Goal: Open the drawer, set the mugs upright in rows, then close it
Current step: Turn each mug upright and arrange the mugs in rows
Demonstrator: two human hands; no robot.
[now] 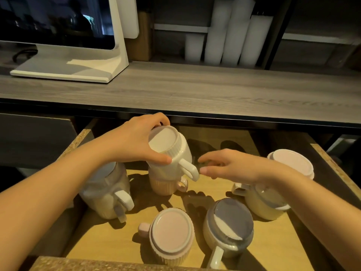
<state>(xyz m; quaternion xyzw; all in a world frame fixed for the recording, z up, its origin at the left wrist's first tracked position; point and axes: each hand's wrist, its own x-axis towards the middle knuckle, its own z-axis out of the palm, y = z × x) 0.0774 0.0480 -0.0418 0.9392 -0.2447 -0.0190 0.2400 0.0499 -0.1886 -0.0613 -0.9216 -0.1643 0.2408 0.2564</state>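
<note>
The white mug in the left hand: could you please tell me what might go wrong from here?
The left hand grips the inverted white mug only around its base, so it could slip onto the pink mug beneath.
It appears close under the counter edge, so lifting might knock it.
The right hand reaches in over stacked mugs. Its forearm might topple them.

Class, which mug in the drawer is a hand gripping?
The white ribbed mug at the back, upside down atop a pink mug: the left hand grips its base. No other is held.
</note>
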